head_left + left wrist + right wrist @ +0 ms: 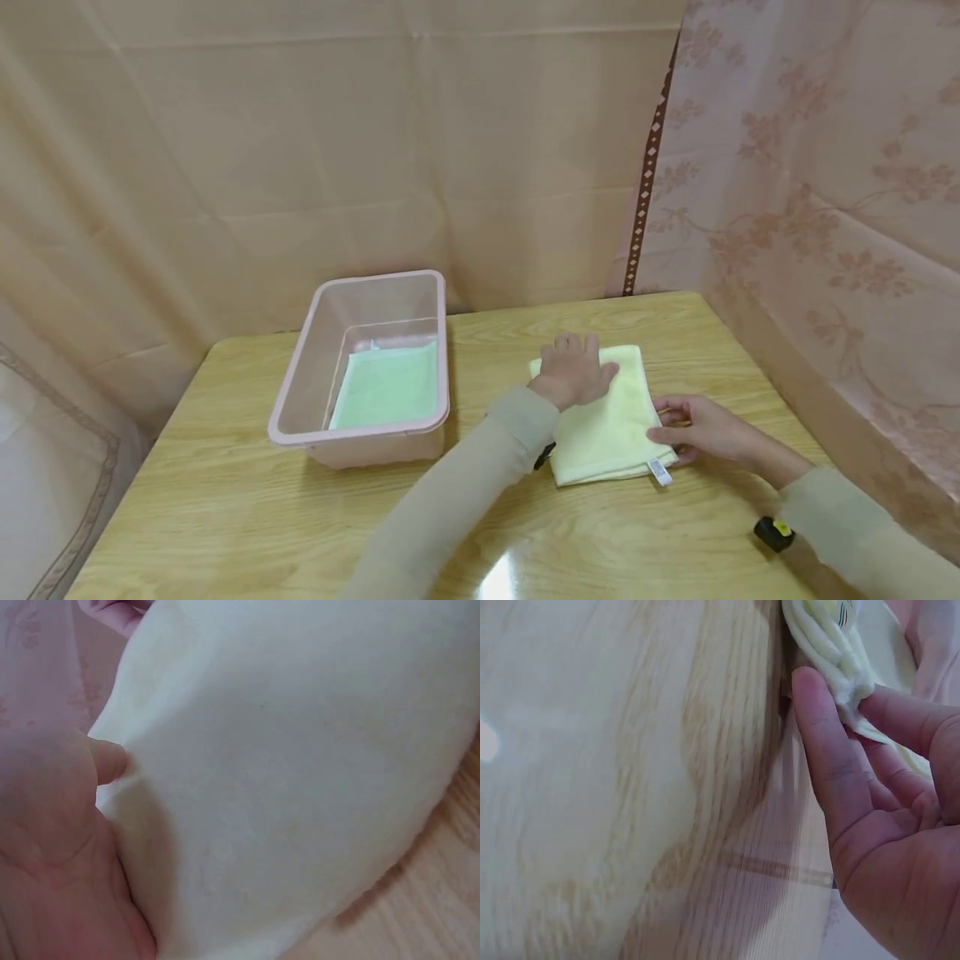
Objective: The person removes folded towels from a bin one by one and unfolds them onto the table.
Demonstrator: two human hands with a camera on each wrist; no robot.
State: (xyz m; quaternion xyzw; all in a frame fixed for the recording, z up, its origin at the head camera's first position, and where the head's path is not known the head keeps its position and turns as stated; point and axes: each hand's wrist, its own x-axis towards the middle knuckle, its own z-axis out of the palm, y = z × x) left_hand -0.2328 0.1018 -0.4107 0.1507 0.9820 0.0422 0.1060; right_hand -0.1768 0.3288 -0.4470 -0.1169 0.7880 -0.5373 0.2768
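1. A folded pale-yellow cloth towel [603, 442] is laid on the light-brown wood-grain table [202, 508].
2. Its far part is touched by the left hand [573, 371], thumb spread apart.
3. Its right edge is pinched by the right hand [705, 429].

I'm at wood-grain table [225, 517], hemmed by beige drape [337, 150] and floral curtain [825, 208]; perhaps curtained-off home corner, room beyond hidden.
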